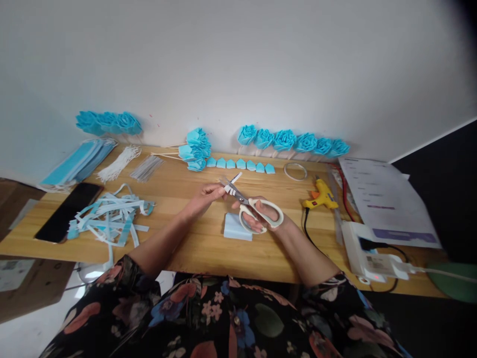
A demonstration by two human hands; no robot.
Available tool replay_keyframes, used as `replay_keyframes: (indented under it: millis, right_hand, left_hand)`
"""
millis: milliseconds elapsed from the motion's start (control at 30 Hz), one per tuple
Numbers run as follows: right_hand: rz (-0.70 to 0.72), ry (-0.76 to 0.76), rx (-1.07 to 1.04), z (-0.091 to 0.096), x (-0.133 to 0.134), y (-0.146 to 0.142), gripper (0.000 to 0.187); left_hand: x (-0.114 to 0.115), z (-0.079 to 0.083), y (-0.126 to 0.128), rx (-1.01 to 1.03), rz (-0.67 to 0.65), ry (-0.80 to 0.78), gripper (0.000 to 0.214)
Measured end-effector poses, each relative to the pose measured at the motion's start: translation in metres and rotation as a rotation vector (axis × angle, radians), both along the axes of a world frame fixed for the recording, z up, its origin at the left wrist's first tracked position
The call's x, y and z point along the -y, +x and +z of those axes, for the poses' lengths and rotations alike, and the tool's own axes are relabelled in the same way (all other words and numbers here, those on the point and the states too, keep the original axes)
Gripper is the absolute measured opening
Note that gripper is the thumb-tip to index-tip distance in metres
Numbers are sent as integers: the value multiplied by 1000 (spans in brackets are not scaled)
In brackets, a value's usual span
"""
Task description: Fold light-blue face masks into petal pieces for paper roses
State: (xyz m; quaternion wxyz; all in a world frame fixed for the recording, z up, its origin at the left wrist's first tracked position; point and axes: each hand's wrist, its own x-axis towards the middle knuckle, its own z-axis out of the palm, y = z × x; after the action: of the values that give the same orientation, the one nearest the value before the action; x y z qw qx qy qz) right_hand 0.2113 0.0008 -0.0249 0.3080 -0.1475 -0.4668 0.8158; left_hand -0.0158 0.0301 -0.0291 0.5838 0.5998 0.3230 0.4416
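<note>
My right hand [278, 221] has its fingers through the cream handles of a pair of scissors [266, 214], above the middle of the table. The metal blades point up and left toward my left hand [208, 195]. Between the closed fingertips of that hand is a small white piece of material [230, 190], right at the blades. Whether the blades are cutting into it I cannot tell. Below the scissors a light blue folded piece [234, 231] lies on the wood. Behind my hands runs a row of small blue folded petals [231, 163].
Blue flowers [285, 140] line the wall, and more on sticks [197, 149] lie in the middle. At left are face masks [76, 161], white cords [119, 164], cut strips [112, 216] and a phone [67, 214]. Right: a yellow glue gun [322, 195], power strip [367, 253], paper [383, 204].
</note>
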Motion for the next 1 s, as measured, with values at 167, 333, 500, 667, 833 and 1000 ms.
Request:
replay_keyframes:
  millis: [167,333,500,667,833,1000]
  right_hand:
    - [-8,-36,-31,0,-2,0,55]
    - [-35,-11,12,1,1,-2,56]
    - [-39,5,12,1,2,-3,55]
    - [-49,24,34,-2,3,-3,57]
    - [35,75,110,3,9,-5,57]
    - [111,145,48,8,9,-5,62]
  left_hand:
    - [3,11,3,69,-14,-22,44]
    - [4,13,4,130,-20,-64,25]
    - [2,6,3,125,-25,-3,29]
    - [0,-1,3,143,-4,-26,31]
    - [3,5,5,147,10,-136,36]
    - [2,14,8,161,102,-209,35]
